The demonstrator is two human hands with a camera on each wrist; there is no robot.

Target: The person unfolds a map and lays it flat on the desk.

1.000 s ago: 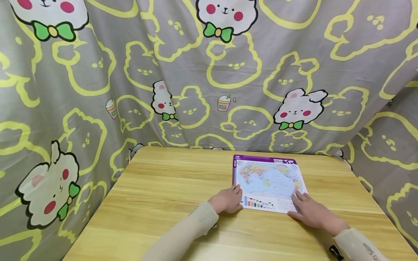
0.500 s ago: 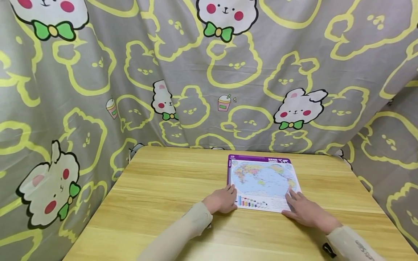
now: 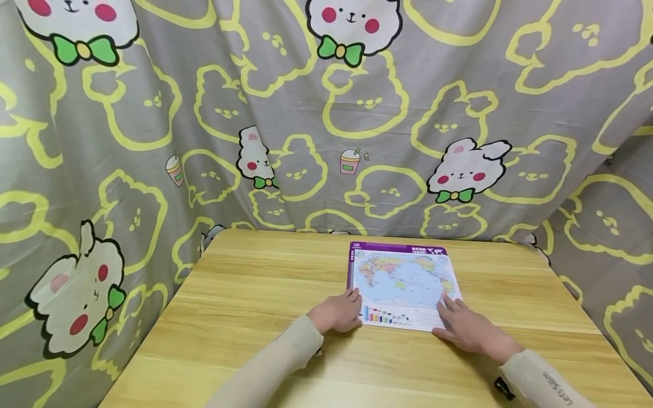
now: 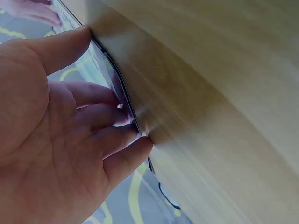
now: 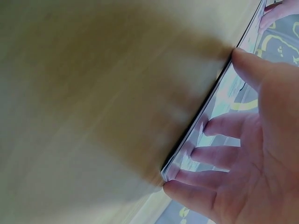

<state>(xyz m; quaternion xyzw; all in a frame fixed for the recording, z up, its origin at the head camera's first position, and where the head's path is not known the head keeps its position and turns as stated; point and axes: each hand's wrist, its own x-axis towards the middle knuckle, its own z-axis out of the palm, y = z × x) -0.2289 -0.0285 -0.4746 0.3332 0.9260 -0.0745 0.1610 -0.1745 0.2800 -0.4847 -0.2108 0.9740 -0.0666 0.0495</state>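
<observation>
A flat world map board [image 3: 400, 283] with a purple top border lies on the wooden table, a row of small coloured bars printed along its lower left. My left hand [image 3: 336, 311] rests at its left edge, near the lower corner. On the opposite side my right hand [image 3: 469, 326] touches the lower right edge, fingertips over the print. In the left wrist view, the left fingers [image 4: 112, 116] lie along the board's glossy rim, with the thumb apart from them. The right wrist view has the right fingers [image 5: 210, 156] extended onto the board's surface, the thumb at its near edge.
The wooden table [image 3: 245, 283] reaches back to a grey curtain [image 3: 306, 113] printed with yellow outlines and white cartoon animals. The curtain also hangs along the left and right sides. A small black item [image 3: 504, 389] shows beneath the right sleeve.
The map board has slid steadily leftward across the table. Both hands have moved left with it, staying at its two sides.
</observation>
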